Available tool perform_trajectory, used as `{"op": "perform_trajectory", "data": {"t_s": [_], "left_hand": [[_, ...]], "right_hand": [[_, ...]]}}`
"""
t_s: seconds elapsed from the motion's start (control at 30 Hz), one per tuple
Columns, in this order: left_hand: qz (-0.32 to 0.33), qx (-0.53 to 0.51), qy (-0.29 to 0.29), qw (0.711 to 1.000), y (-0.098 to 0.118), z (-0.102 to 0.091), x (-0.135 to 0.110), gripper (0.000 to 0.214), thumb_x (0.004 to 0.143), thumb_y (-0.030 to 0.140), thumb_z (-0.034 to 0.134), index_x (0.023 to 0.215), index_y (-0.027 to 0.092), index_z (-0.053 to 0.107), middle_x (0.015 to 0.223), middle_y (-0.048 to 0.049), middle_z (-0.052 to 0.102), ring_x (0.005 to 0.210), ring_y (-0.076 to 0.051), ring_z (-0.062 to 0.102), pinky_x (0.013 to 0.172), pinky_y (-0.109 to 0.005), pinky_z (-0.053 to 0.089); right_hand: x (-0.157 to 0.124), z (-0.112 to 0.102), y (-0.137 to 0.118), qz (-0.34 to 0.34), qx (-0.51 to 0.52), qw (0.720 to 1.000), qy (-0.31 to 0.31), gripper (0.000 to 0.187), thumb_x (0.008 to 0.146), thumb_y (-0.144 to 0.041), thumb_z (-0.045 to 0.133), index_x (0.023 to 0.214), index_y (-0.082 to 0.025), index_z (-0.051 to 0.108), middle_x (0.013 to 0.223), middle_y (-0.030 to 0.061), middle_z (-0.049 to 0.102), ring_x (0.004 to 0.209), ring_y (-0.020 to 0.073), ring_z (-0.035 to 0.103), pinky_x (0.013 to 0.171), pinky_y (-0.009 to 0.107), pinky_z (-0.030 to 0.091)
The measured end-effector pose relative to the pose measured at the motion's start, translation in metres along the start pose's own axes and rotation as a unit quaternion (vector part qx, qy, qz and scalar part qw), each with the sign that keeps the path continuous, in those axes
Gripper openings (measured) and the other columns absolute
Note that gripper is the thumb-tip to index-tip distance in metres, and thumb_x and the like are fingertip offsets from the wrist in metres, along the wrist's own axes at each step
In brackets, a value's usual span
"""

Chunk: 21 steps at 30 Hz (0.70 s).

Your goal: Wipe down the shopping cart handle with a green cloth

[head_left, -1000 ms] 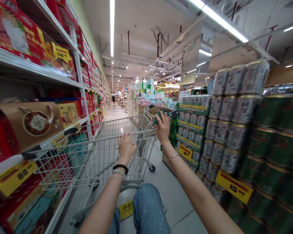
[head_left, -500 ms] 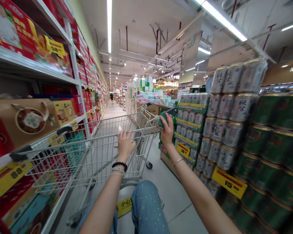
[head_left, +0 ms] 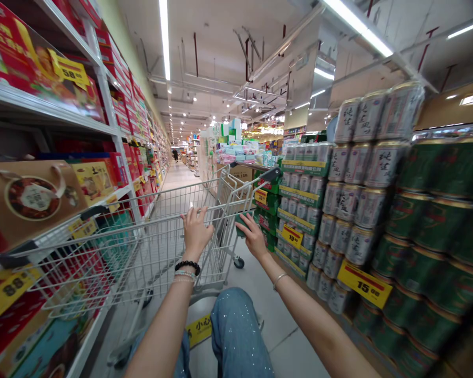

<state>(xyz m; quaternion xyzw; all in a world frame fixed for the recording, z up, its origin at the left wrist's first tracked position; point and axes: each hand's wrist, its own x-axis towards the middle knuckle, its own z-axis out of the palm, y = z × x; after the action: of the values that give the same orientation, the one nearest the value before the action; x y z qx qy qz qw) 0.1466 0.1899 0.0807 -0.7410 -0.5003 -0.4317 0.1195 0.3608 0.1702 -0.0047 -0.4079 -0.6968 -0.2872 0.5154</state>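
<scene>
Two bare hands rest on a wire shopping cart (head_left: 153,247), and we view them from above and behind. We see the left hand (head_left: 196,231) closed in a narrow grip over the cart's top rail (head_left: 142,226). The right hand (head_left: 253,236) pinches a small green packet (head_left: 239,227) at the cart's near right corner, just beside the rail; we cannot read its label.

Along the left, the cart's side stands just beside the white metal shelving (head_left: 31,100), leaving little room. That shelving carries red gift boxes (head_left: 8,47) and a brown gift box (head_left: 31,199). To the right, we note a strip of open grey floor (head_left: 271,320) between a cart caster (head_left: 239,263) and the stacked silver cans (head_left: 358,178), with green cans (head_left: 429,268) beyond. The 15.00 price tag (head_left: 364,283) hangs on the stack's near edge. Ahead, the long aisle floor (head_left: 181,178) runs onward between the displays, with more room than at the cart's sides. Below the cart, we see a yellow floor sign (head_left: 199,329).
</scene>
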Motion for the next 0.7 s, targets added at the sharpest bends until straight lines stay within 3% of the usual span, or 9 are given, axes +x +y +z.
{"op": "perform_trajectory", "data": {"t_s": [0.17, 0.27, 0.33, 0.43, 0.57, 0.7], "left_hand": [[-0.006, 0.004, 0.0, 1.0, 0.001, 0.002, -0.002, 0.055, 0.077, 0.022, 0.053, 0.131, 0.017, 0.058, 0.133, -0.0141, 0.058, 0.137, -0.034, 0.041, 0.12, -0.057, 0.02], [-0.008, 0.002, -0.007, 1.0, 0.002, 0.0, -0.001, 0.055, 0.077, 0.021, 0.053, 0.131, 0.017, 0.057, 0.134, -0.014, 0.057, 0.137, -0.034, 0.04, 0.121, -0.057, 0.02], [-0.01, 0.0, -0.009, 1.0, 0.003, -0.002, 0.0, 0.054, 0.077, 0.021, 0.053, 0.13, 0.018, 0.058, 0.133, -0.0133, 0.058, 0.136, -0.034, 0.041, 0.12, -0.058, 0.021], [-0.014, 0.001, -0.006, 1.0, 0.005, -0.002, 0.001, 0.053, 0.077, 0.021, 0.052, 0.129, 0.02, 0.058, 0.132, -0.0125, 0.059, 0.135, -0.033, 0.043, 0.12, -0.058, 0.021], [-0.012, 0.012, 0.002, 1.0, 0.009, -0.001, -0.002, 0.054, 0.076, 0.018, 0.052, 0.13, 0.019, 0.056, 0.137, -0.0124, 0.055, 0.137, -0.033, 0.04, 0.121, -0.058, 0.018], [-0.004, 0.024, 0.008, 1.0, 0.012, 0.0, -0.007, 0.06, 0.075, 0.015, 0.051, 0.135, 0.015, 0.052, 0.137, -0.0153, 0.053, 0.138, -0.033, 0.039, 0.121, -0.058, 0.019]], "right_hand": [[0.065, -0.033, 0.014, 0.076, -0.021, 0.991, 0.112, 0.069, 0.081, 0.003, 0.031, 0.136, -0.029, 0.058, 0.147, 0.0024, 0.051, 0.148, 0.0183, 0.031, 0.122, 0.046, 0.03], [0.094, -0.032, 0.025, 0.096, -0.032, 0.988, 0.116, 0.066, 0.084, 0.001, 0.03, 0.139, -0.026, 0.055, 0.148, 0.0043, 0.05, 0.149, 0.0184, 0.028, 0.122, 0.046, 0.029], [0.089, -0.023, 0.026, 0.1, -0.032, 0.99, 0.095, 0.066, 0.084, 0.0, 0.03, 0.14, -0.026, 0.055, 0.148, 0.0052, 0.05, 0.149, 0.0188, 0.028, 0.122, 0.046, 0.029], [0.052, -0.01, 0.02, 0.088, -0.03, 0.995, 0.047, 0.067, 0.083, 0.002, 0.031, 0.138, -0.027, 0.056, 0.146, 0.0056, 0.053, 0.147, 0.0187, 0.033, 0.121, 0.046, 0.032], [0.01, -0.014, 0.012, 0.047, -0.012, 0.999, -0.006, 0.072, 0.076, 0.004, 0.031, 0.135, -0.026, 0.059, 0.138, 0.0046, 0.06, 0.141, 0.0166, 0.043, 0.117, 0.041, 0.039], [0.036, -0.035, 0.019, 0.062, -0.013, 0.996, 0.061, 0.075, 0.074, 0.003, 0.031, 0.139, -0.026, 0.055, 0.14, 0.0043, 0.058, 0.14, 0.017, 0.043, 0.119, 0.043, 0.036]]}}
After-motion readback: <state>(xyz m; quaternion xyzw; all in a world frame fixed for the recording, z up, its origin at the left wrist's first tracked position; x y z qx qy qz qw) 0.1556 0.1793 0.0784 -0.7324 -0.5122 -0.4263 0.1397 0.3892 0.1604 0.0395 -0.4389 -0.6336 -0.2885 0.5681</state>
